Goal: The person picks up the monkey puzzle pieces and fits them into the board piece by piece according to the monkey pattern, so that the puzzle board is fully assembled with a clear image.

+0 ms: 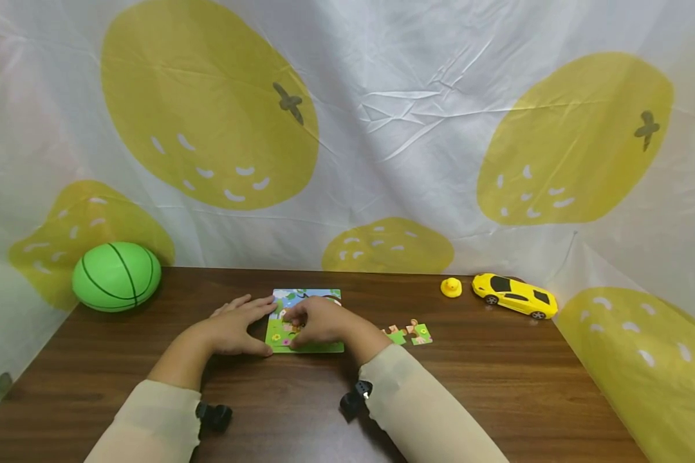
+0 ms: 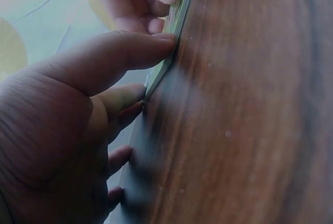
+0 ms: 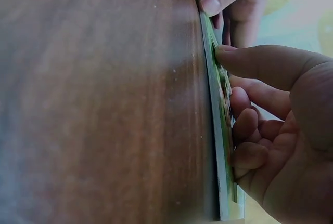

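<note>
A jigsaw puzzle board [image 1: 330, 348] with a blue and green picture lies flat on the table. Along its left side rests my left hand [image 1: 234, 329], fingers spread; the thumb touches the near left corner and the index finger reaches the upper left edge. My right hand [image 1: 323, 321] is over the middle of the board, thumb and curled fingers at a puzzle piece [image 3: 225, 84] that they mostly hide. In the left wrist view, the left thumb [image 2: 140, 52] lies against the board's edge. Loose puzzle pieces [image 1: 421, 334] lie just right of the board.
On the brown wooden table [image 1: 289, 411], a green ball [image 1: 117, 276] sits at the far left. A small yellow duck [image 1: 451, 287] and a yellow toy car [image 1: 514, 295] stand at the back right. A fruit-patterned white curtain [image 1: 394, 161] hangs behind.
</note>
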Demonstrator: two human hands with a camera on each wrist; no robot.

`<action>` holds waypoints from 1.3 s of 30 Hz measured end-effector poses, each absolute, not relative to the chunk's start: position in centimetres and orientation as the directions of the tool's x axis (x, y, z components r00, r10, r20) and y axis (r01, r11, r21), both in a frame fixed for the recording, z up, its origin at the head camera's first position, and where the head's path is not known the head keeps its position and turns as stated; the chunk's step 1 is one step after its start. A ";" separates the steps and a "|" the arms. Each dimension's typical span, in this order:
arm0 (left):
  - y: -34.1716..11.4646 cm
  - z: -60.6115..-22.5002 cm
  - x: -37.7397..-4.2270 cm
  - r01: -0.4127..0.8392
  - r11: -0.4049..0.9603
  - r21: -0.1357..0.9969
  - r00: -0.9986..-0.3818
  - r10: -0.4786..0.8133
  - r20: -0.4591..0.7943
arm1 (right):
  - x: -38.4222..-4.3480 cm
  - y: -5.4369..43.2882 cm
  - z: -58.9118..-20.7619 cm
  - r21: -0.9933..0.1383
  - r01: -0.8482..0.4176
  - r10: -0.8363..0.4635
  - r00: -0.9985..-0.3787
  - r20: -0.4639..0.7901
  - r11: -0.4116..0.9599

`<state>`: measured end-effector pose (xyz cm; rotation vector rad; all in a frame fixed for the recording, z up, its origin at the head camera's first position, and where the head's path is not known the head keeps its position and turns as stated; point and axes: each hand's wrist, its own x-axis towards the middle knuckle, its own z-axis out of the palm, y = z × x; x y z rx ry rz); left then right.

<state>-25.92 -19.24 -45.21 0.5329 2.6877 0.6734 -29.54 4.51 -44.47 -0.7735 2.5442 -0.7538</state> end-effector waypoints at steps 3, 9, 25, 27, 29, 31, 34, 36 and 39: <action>-19.2 -45.2 -25.9 0.277 0.821 0.500 -0.880 0.425 -0.210 | -29.5 4.3 -44.3 -0.600 -0.372 -0.591 -0.777 -0.216 0.708; -19.2 -45.3 -25.9 0.285 0.820 0.497 -0.880 0.429 -0.203 | -29.6 4.1 -44.3 -0.631 -0.353 -0.601 -0.765 -0.229 0.690; -19.2 -45.1 -25.8 0.274 0.824 0.496 -0.878 0.425 -0.219 | -29.6 4.2 -44.6 -0.616 -0.395 -0.619 -0.760 -0.198 0.681; -19.3 -45.1 -25.8 0.272 0.825 0.495 -0.879 0.423 -0.222 | -29.6 4.3 -44.6 -0.624 -0.396 -0.624 -0.757 -0.192 0.674; -19.3 -45.1 -25.8 0.272 0.826 0.493 -0.879 0.422 -0.223 | -29.5 4.6 -44.5 -0.625 -0.404 -0.628 -0.756 -0.183 0.668; -19.3 -45.1 -25.9 0.271 0.827 0.492 -0.880 0.421 -0.222 | -29.5 5.0 -44.4 -0.637 -0.407 -0.633 -0.756 -0.168 0.655; -19.3 -45.2 -26.0 0.273 0.828 0.490 -0.880 0.421 -0.221 | -29.3 6.0 -44.0 -0.669 -0.398 -0.636 -0.758 -0.146 0.628; -19.3 -45.3 -26.0 0.273 0.828 0.490 -0.880 0.421 -0.221 | -29.2 6.8 -43.6 -0.709 -0.377 -0.637 -0.760 -0.132 0.596; -19.3 -45.4 -26.1 0.269 0.829 0.490 -0.880 0.419 -0.226 | -29.1 8.4 -43.0 -0.734 -0.359 -0.631 -0.767 -0.120 0.576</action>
